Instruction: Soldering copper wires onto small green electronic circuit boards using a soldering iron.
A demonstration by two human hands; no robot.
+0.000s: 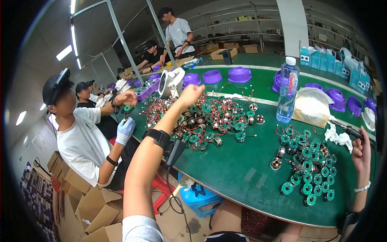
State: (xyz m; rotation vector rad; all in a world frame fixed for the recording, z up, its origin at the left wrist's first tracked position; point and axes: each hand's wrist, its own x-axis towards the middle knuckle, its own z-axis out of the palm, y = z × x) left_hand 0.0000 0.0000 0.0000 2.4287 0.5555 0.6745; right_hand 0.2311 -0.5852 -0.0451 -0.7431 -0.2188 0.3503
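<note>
Left hand [192, 97] curled above heap of red-wired coils [199, 117] on green table [227, 169]; can't tell whether gripping any. Right hand [360, 148] grips black-handled tool [353, 132]. I judge coils light, stiff, wiring fragile: hold rims.

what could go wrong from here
Thin red wires criss-cross the heap of round green-topped copper coil parts near the left hand; lifting one might drag others along. The black-handled tool in the right hand is close to crumpled white tissue and might snag it.
</note>
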